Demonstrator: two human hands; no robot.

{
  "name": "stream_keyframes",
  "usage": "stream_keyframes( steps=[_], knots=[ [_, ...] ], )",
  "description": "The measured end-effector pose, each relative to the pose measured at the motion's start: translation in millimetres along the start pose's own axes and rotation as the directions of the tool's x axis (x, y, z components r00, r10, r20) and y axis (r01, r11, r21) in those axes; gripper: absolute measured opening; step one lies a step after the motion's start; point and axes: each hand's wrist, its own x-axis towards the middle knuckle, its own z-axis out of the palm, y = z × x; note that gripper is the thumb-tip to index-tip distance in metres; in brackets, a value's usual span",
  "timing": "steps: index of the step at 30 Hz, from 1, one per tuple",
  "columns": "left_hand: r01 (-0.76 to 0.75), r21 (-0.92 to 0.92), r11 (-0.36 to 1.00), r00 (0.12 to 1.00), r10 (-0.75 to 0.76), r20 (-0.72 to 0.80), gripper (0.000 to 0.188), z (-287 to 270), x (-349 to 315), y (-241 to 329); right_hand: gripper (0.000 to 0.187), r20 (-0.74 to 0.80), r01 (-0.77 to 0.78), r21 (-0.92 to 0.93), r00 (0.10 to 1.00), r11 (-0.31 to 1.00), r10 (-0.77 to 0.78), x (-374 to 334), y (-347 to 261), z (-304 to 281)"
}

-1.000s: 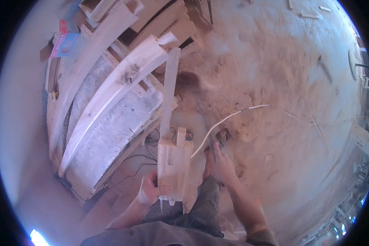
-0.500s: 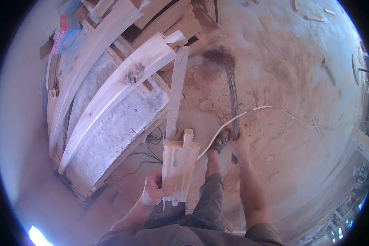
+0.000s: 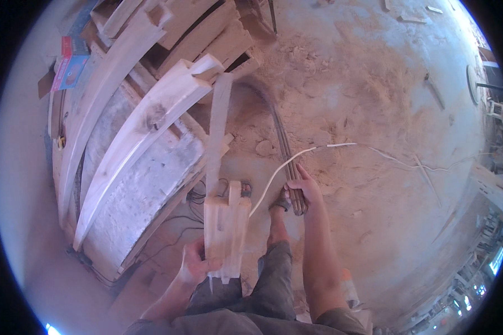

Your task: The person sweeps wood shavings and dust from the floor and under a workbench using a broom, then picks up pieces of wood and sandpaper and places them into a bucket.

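My left hand (image 3: 195,263) is closed on the lower left edge of a pale wooden piece (image 3: 227,226) with a tenon on its end, its thumb across the face. My right hand (image 3: 308,190) is wrapped round the handle end of a long, dark broom (image 3: 285,142) that looks like bundled stalks. The broom's far end is blurred and curves left towards the top of a narrow upright board (image 3: 218,128). Left of that board, a curved wooden part (image 3: 131,139) with a notched end and a dark knot lies on a grey-white slab (image 3: 151,192).
Another curved wooden part (image 3: 103,92) lies farther left, beside a red and blue box (image 3: 70,64). A white cable (image 3: 332,145) runs over the sawdust-covered floor (image 3: 369,240). Dark cords (image 3: 193,195) hang beside the slab. My foot is behind the broom handle.
The broom has swung left, its far end now nearer the narrow board. My right hand has shifted left and up with it. The left hand keeps its hold while the whole view shifts.
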Motion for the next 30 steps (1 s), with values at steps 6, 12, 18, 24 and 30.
stream_keyframes(
  steps=[6, 12, 18, 24, 30],
  knots=[
    [0.013, -0.032, 0.999, 1.000, -0.013, 0.008, 0.074, -4.2, -17.7, 3.6, 0.081, -0.014, 0.193, -0.742, 0.953, 0.642, -0.303, -100.2, 34.8, 23.1],
    [0.042, 0.028, 0.999, 0.999, -0.041, -0.035, 0.075, -14.7, -19.4, -0.3, 0.062, 0.355, 0.309, -0.879, 0.932, -0.362, -0.067, -0.1, -37.5, 63.1],
    [-0.041, -0.023, 0.999, 0.998, 0.040, -0.058, 0.075, 14.1, -2.3, -2.5, 0.051, 0.459, 0.286, -0.762, 0.872, -0.580, -0.172, 106.6, -5.5, 44.8],
    [0.002, -0.028, 1.000, 0.999, -0.003, -0.042, 0.072, 20.6, -10.2, 6.8, 0.068, 0.056, -0.153, -0.810, 0.941, -0.566, -0.335, -17.3, -52.2, -144.3],
    [-0.059, -0.024, 0.998, 0.998, 0.058, -0.038, 0.070, 5.1, -21.6, 5.0, 0.092, -0.031, -0.139, -0.886, 0.970, -0.443, -0.241, -165.9, -96.7, -99.1]
  ],
)
